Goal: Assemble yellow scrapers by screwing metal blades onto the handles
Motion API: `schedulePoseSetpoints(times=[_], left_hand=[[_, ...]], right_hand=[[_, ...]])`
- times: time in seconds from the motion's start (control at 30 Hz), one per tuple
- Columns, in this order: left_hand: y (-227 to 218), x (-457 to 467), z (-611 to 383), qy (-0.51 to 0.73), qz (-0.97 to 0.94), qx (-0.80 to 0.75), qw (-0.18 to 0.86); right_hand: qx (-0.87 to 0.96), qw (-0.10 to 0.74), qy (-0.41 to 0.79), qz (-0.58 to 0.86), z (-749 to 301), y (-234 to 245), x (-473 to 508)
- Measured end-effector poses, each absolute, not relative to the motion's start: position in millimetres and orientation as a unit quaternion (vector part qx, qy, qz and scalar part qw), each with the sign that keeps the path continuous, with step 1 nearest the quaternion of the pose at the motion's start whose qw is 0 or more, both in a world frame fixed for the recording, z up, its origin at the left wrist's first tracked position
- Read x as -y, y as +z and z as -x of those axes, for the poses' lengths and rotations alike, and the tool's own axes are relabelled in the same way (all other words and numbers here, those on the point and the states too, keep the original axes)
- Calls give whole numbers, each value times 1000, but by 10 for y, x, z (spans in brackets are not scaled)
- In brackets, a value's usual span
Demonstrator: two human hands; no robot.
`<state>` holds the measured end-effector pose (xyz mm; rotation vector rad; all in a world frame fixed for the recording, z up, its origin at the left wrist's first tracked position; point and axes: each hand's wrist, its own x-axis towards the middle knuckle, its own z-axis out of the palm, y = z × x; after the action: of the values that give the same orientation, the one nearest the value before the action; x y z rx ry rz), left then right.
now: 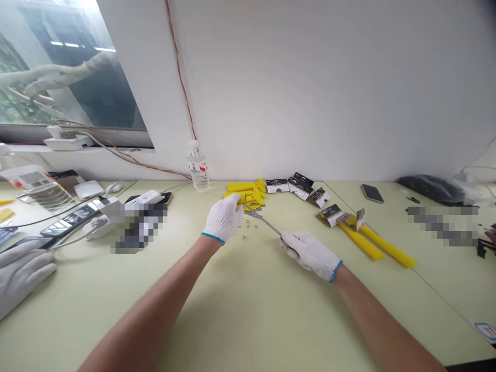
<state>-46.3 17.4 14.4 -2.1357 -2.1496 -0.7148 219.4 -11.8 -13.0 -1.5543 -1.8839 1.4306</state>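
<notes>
Both of my hands wear white knit gloves. My left hand (223, 218) is closed round a yellow piece (241, 199) at the near edge of a pile of yellow handles (250, 191). My right hand (309, 252) is closed on the near end of a thin grey metal blade (263, 219) that reaches up and left to the yellow piece. Several small silver screws (248, 225) lie on the pale green table (248, 310) between the hands.
Black-labelled cards (298, 186) and two finished yellow-handled tools (372, 240) lie at the right. A water bottle (198, 167) stands by the wall. A phone (372, 192) lies further right. Cables, chargers and phones crowd the left, where another person's gloved hand (21, 274) rests.
</notes>
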Motion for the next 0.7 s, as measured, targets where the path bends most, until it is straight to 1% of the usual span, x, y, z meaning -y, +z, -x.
schedulePoseSetpoints(times=[0.17,0.33,0.4,0.57,0.7], left_hand=[[208,-152,438,-228,680,696,21],[200,-150,418,-259,672,694,19],[185,-161,432,-281,671,686,8],[263,-196,578,-369,639,674,-31],[409,-207,780,-502,537,663,-139]], right_hand=[[611,170,573,519,-2236,-85,110],[594,199,597,501,-2235,19,210],[608,201,581,503,-2225,54,232],[713,152,440,525,-2301,87,163],[759,108,411,493,-2402,44,98]])
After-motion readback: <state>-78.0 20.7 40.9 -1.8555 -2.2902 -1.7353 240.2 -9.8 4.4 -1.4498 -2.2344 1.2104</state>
